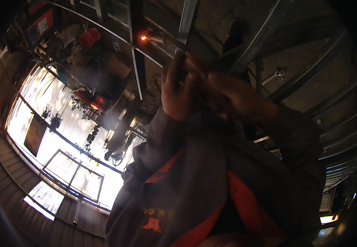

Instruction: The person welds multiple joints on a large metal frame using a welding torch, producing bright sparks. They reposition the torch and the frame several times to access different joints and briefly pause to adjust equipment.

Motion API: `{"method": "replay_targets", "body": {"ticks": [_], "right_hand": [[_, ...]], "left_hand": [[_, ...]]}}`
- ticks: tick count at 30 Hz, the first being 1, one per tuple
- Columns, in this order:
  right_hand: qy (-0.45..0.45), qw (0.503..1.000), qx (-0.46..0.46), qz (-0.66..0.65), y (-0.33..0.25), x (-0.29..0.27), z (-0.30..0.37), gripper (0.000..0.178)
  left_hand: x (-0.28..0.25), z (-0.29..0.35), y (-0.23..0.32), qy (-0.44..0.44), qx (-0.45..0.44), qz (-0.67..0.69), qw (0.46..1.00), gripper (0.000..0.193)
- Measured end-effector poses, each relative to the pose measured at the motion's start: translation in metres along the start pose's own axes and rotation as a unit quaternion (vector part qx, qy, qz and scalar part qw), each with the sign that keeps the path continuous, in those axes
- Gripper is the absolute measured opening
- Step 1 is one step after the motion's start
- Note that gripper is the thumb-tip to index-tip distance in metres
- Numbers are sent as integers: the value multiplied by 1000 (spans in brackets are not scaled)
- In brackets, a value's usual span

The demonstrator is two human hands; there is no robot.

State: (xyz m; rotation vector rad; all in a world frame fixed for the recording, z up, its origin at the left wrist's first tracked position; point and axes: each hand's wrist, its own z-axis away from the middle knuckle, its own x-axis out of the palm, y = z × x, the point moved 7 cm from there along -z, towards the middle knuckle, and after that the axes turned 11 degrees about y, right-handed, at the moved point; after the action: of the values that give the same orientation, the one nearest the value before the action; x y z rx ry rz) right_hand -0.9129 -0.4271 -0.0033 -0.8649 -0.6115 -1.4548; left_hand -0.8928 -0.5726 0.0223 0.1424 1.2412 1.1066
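Note:
A welding torch (168,42) slants across the upper middle, its tip at a small bright orange glow (144,38) on a metal frame (138,72). My right hand (242,99) is closed around the torch's handle end, partly in shadow. On the other side, my left hand (175,88) is closed against the same handle, fingers pointing up along it and thumb toward it. Shadow hides part of the grip between the two hands. Thin smoke hazes the area left of them.
Steel bars (261,39) cross above and to the right of my hands. A metal tool (275,76) lies on the dark floor (293,94). At upper left are an orange-framed machine (41,26) and a red container (89,39). A dark shoe (235,29) shows beyond the bars.

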Motion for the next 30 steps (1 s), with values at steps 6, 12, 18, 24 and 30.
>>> {"method": "replay_targets", "body": {"ticks": [6,12,18,24,30], "right_hand": [[26,999,-14,24,-5,1,10,69],[-11,997,-3,81,-3,9,8,68],[18,996,4,90,0,17,8,66],[32,995,2,95,2,20,6,66],[25,995,8,93,1,21,8,63]], "left_hand": [[-3,7,-8,-22,15,65,998,70],[-6,8,-21,-34,2,153,988,76],[-9,15,-30,-31,-27,209,977,79],[-11,12,-29,-46,-12,235,971,77],[-8,14,-28,-45,-46,300,952,73]]}}
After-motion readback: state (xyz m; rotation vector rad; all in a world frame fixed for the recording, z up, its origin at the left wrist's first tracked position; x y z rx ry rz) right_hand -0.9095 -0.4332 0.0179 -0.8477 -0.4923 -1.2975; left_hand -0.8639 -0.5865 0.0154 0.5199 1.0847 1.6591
